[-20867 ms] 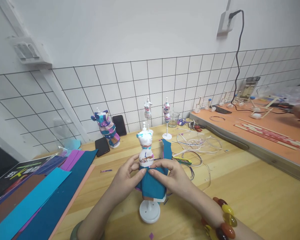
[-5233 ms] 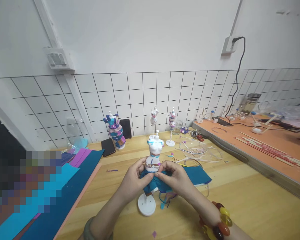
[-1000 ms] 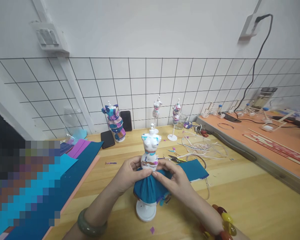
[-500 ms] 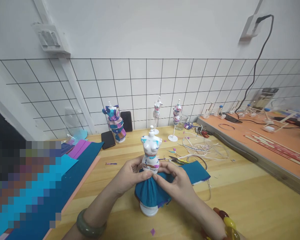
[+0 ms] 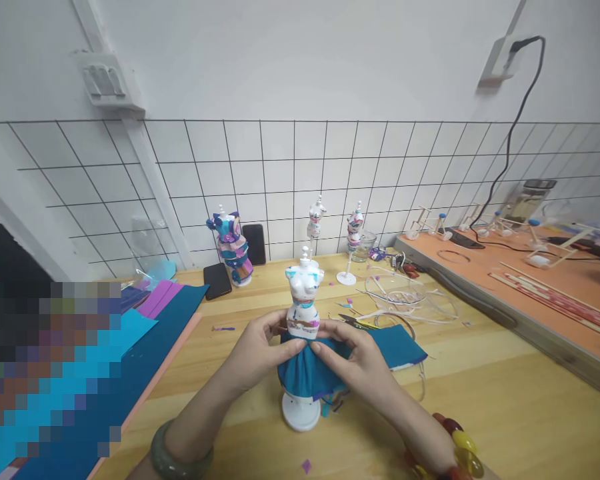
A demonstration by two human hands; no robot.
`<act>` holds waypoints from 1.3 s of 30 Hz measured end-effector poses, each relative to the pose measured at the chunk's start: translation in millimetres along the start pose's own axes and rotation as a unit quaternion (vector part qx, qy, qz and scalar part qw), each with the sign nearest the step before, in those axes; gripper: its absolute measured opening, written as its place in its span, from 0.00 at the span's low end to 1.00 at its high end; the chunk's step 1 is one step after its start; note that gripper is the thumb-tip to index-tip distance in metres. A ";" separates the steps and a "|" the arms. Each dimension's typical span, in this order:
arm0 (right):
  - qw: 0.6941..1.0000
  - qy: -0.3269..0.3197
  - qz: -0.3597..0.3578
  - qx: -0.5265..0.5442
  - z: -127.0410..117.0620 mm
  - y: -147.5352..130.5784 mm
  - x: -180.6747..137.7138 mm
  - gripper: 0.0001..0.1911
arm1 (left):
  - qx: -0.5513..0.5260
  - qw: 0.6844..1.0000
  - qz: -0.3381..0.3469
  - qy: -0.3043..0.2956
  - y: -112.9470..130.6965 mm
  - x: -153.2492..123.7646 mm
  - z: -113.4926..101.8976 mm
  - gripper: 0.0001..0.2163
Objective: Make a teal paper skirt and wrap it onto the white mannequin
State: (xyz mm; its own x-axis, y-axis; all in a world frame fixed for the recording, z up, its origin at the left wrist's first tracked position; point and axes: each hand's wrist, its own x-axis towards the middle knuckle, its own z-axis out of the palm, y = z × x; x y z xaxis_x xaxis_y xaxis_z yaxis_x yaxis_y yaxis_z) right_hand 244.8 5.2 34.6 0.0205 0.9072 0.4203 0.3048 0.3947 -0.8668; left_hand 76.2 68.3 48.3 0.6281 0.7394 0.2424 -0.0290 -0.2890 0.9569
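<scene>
A small white mannequin (image 5: pixel 304 293) with paint smears stands on a round white base (image 5: pixel 300 411) on the wooden table. A teal strip of felt (image 5: pixel 305 370) is gathered round its waist like a skirt; the loose end (image 5: pixel 400 347) trails off to the right on the table. My left hand (image 5: pixel 257 353) pinches the felt at the waist from the left. My right hand (image 5: pixel 357 360) presses the felt against the waist from the right, fingers closed on it.
Blue, teal and purple felt sheets (image 5: pixel 130 333) lie at the left. A dressed mannequin (image 5: pixel 229 247), two phones (image 5: pixel 217 280) and two bare mannequins (image 5: pixel 350 243) stand by the tiled wall. Scissors (image 5: pixel 355 322) and plastic strips (image 5: pixel 410 297) lie behind. An orange bench (image 5: pixel 530 280) rises at right.
The mannequin stands more upright and its base shows again below the skirt. Both hands keep their grip at the waist, shifted slightly right.
</scene>
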 end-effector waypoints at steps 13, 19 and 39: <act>0.992 -0.046 -0.051 -0.107 -14.3 -3.7 1.1 0.07 | 0.002 1.000 -0.001 0.015 -6.8 1.4 -2.0 0.16; 0.992 -0.072 -0.066 -0.085 -12.4 -9.0 -0.8 0.05 | -0.029 1.000 0.007 0.010 -10.4 0.4 -2.0 0.15; 0.992 -0.081 -0.067 -0.065 -13.4 -11.3 -1.9 0.05 | -0.046 0.998 -0.017 -0.029 -5.0 0.0 -4.6 0.21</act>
State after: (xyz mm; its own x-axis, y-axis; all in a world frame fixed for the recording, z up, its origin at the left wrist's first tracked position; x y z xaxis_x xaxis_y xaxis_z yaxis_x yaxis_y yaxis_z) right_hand 254.1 -2.9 47.2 -0.1784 0.8640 0.4709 0.4151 0.5000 -0.7601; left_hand 72.7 72.5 44.3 0.6732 0.7112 0.2024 -0.0763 -0.2055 0.9757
